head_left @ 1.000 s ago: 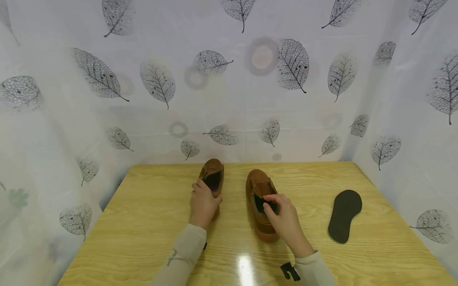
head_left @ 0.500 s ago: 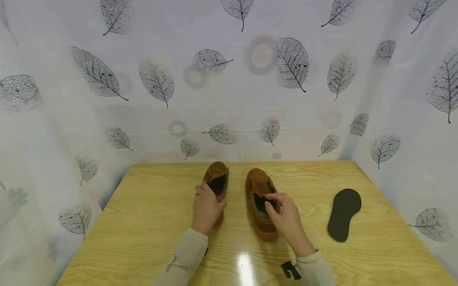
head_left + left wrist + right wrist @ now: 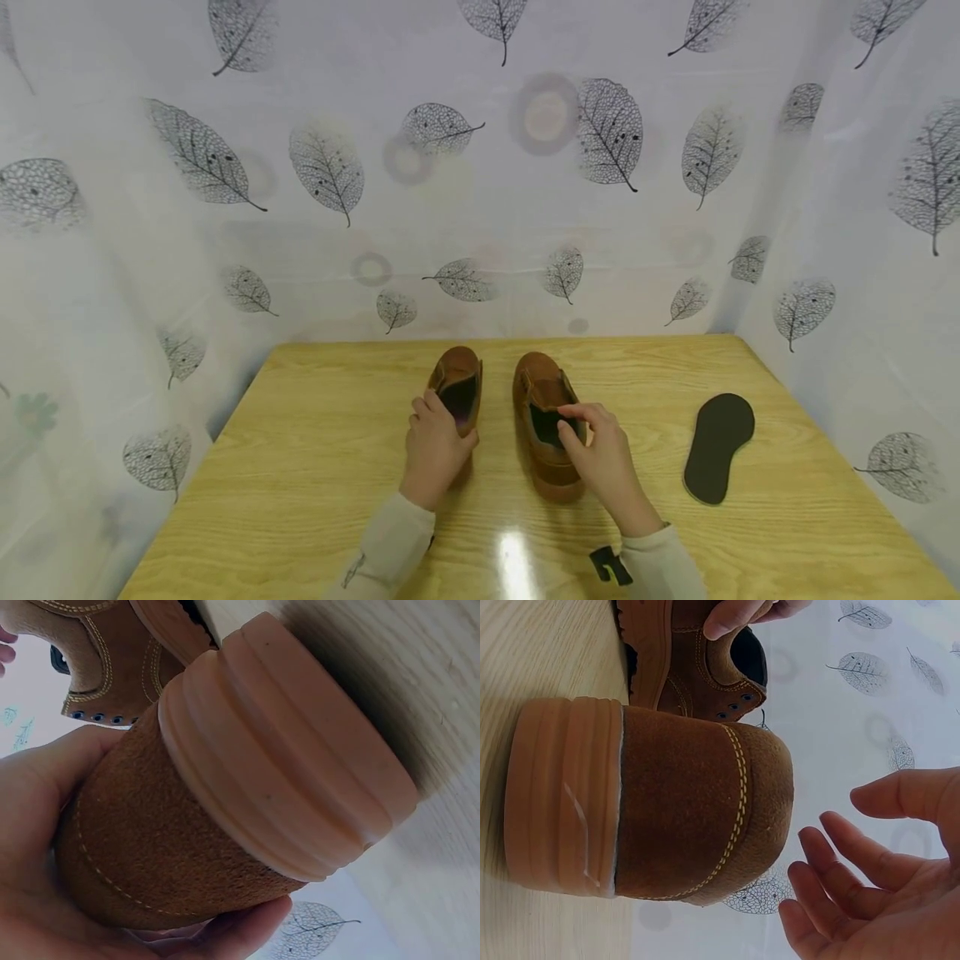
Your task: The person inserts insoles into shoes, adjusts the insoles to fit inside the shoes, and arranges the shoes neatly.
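Note:
My left hand [image 3: 437,450] grips the left brown suede shoe [image 3: 459,363] around its heel. In the left wrist view, thumb and fingers wrap the shoe's suede heel [image 3: 157,825] from both sides, above a thick ridged tan sole [image 3: 285,750]. Beside it stands the right shoe [image 3: 538,367], toe pointing to the far edge, its dark inside showing. My right hand [image 3: 609,458] hovers at that shoe's opening with relaxed, slightly bent fingers. From the right wrist camera, these fingers [image 3: 840,877] are apart from the shoe's heel [image 3: 682,802] and hold nothing.
A dark insole [image 3: 718,450] lies flat on the wooden table [image 3: 315,417], right of the shoes. White leaf-print curtains [image 3: 480,208] enclose the table at the back and both sides. A black strap [image 3: 609,567] hangs by the right cuff.
The left hand has brought the left shoe a little to the right and nearer to me. My right hand and the right shoe have stayed almost in place.

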`<state>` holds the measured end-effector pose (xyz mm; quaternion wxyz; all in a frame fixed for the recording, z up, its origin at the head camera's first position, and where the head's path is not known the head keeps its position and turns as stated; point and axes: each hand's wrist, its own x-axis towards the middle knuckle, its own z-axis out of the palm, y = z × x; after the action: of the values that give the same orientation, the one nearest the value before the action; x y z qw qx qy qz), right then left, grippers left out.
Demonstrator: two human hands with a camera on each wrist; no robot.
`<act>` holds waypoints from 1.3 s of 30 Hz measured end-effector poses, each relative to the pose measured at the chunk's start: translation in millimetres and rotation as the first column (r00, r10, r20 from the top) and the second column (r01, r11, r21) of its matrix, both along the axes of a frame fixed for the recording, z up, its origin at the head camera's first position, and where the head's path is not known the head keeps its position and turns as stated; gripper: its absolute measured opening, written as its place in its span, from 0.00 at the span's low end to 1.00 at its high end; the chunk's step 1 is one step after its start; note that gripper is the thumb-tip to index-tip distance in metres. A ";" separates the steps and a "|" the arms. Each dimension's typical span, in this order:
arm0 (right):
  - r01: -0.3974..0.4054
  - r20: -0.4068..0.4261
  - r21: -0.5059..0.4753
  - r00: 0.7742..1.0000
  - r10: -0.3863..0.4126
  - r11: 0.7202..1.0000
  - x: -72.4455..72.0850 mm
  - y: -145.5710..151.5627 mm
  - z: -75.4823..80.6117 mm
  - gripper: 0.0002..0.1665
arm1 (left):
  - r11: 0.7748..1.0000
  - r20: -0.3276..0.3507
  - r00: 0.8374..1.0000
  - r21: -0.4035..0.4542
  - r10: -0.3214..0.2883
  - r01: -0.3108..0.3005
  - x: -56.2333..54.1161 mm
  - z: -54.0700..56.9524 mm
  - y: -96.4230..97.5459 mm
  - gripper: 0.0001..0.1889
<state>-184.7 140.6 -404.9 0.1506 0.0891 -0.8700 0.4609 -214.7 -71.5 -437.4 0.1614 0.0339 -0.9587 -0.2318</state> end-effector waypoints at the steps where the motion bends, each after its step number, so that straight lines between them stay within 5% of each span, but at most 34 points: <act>1: 0.000 -0.005 0.001 1.000 0.000 1.000 0.3 0.1 0.0 0.10 | 1.000 -0.002 1.000 -0.003 -0.001 0.001 1.5 -0.1 0.3 0.47; 15: 0.010 -0.002 -0.004 1.000 -0.010 1.000 1.3 3.5 -1.4 0.11 | 1.000 -0.012 1.000 -0.007 -0.007 0.007 15.1 -0.5 3.2 0.46; 39: 0.031 0.033 -0.005 0.999 -0.031 0.999 0.9 4.8 -1.7 0.11 | 0.999 -0.066 0.998 -0.048 0.009 -0.013 19.5 -4.9 6.7 0.46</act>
<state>-183.8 145.4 -406.7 0.1437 0.0674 -0.8724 0.4624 -195.1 -64.8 -442.3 0.1946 0.0276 -0.9580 -0.2088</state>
